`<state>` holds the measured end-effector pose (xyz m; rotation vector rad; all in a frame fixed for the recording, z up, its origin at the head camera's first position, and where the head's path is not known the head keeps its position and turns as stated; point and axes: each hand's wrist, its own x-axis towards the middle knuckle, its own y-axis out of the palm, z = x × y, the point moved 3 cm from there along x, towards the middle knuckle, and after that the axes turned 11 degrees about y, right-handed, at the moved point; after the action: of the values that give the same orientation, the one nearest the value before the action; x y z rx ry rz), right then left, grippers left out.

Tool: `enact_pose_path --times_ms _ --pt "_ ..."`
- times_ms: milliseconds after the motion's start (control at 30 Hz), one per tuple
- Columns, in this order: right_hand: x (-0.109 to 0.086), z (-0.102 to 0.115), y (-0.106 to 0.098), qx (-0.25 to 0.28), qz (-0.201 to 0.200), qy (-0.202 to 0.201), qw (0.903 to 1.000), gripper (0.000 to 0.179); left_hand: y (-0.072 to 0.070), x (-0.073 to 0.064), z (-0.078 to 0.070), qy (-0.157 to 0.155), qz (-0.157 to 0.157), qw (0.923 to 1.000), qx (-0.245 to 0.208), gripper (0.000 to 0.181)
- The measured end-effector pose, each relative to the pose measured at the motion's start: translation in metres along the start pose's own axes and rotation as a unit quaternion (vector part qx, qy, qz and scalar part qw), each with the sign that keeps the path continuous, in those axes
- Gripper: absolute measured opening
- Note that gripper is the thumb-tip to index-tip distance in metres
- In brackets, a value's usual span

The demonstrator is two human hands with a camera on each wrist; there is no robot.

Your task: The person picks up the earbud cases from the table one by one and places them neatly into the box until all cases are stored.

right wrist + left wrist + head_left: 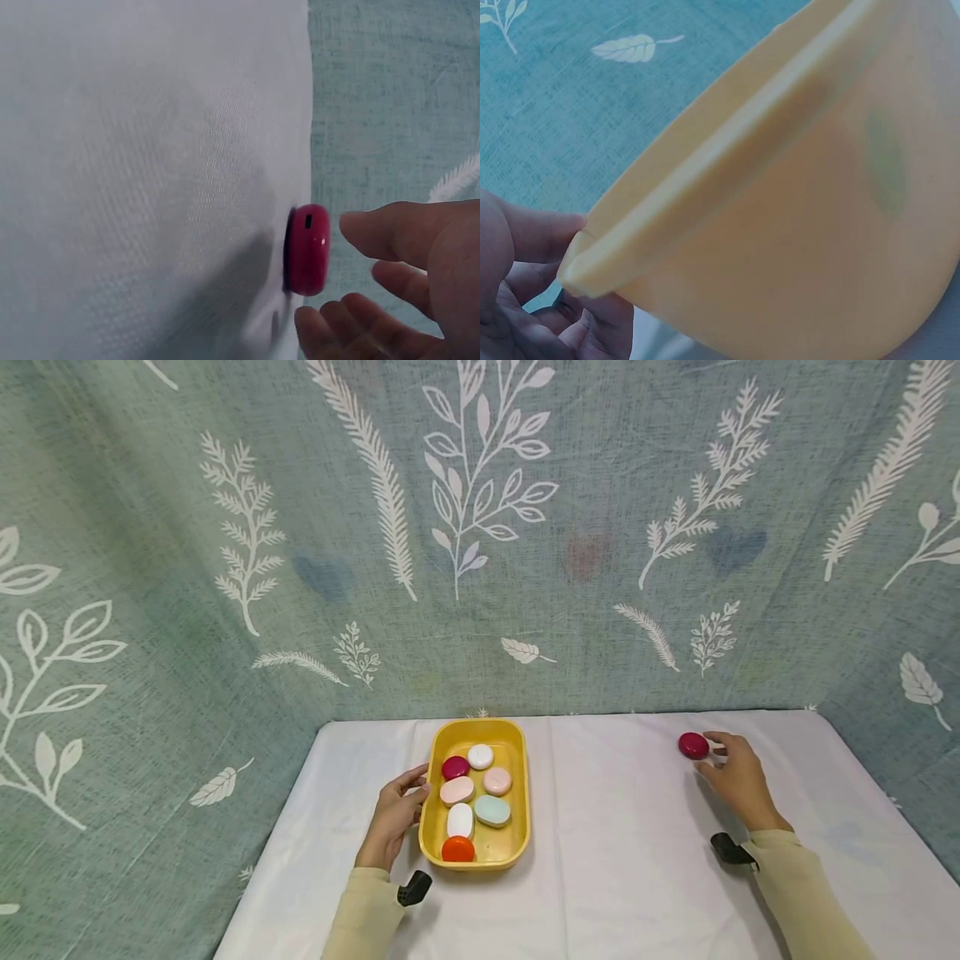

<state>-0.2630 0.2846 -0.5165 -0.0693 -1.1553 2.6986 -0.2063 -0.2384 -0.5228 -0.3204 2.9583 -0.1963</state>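
My left hand (397, 814) is at the left side of a yellow tray (522, 802), its fingers pinching the rim; in the left wrist view the fingers (544, 232) close on the rim's end. My right hand (738, 777) reaches a glossy dark red rounded case (693, 746) near the table's far edge. In the right wrist view this case (311, 251) shows a small dark slot in its side. The thumb and fingers (390, 229) are spread around the case, with a visible gap.
Inside the tray lie several rounded pieces: a dark red one (455, 767), an orange-red one (458, 849), a mint one (492, 811), pink ones and white ones. A white cloth (615, 827) covers the table. A green leaf-patterned curtain (480, 635) stands behind and at both sides.
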Motion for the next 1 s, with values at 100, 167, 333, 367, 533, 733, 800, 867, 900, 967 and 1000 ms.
enact_pose_path --times_ms 100,167,333,367,533,733,800,867,900,967,1000 --pt "0.003 0.000 0.000 -0.007 0.007 0.002 0.9999 0.056 0.000 0.000 0.001 0.000 0.000 1.0000 -0.001 0.041" --pt "0.005 -0.001 0.001 -0.007 0.009 -0.004 0.9999 0.056 0.000 0.001 0.001 0.002 0.001 1.0000 -0.003 0.041" --pt "0.013 -0.001 0.004 -0.010 0.022 -0.003 0.9997 0.060 0.000 0.001 0.002 0.005 0.001 1.0000 -0.004 0.041" --pt "0.015 -0.001 0.005 -0.015 0.027 0.001 0.9995 0.061 0.000 0.001 0.002 0.005 0.001 1.0000 -0.004 0.041" --pt "0.021 0.000 0.010 -0.035 0.046 0.011 0.9983 0.061 -0.001 0.001 0.002 0.006 0.003 1.0000 -0.005 0.041" --pt "0.025 0.003 0.015 -0.044 0.059 -0.005 0.9973 0.056 -0.001 0.000 0.001 0.004 0.000 1.0000 -0.003 0.041" --pt "0.025 0.004 0.016 -0.051 0.057 -0.016 0.9969 0.054 0.000 0.000 0.001 0.003 -0.001 1.0000 -0.003 0.041" --pt "0.025 0.006 0.017 -0.058 0.056 -0.025 0.9964 0.053 0.000 0.001 0.001 0.001 -0.002 1.0000 -0.003 0.041" --pt "0.024 0.006 0.018 -0.060 0.057 -0.027 0.9962 0.052 0.000 0.001 0.001 0.001 -0.002 1.0000 -0.003 0.041" --pt "0.022 0.008 0.020 -0.059 0.060 -0.026 0.9961 0.052 0.000 0.001 0.001 -0.001 -0.002 1.0000 -0.003 0.041" --pt "0.021 0.009 0.021 -0.057 0.062 -0.025 0.9961 0.052 0.000 0.001 0.001 -0.001 -0.002 1.0000 -0.004 0.041"
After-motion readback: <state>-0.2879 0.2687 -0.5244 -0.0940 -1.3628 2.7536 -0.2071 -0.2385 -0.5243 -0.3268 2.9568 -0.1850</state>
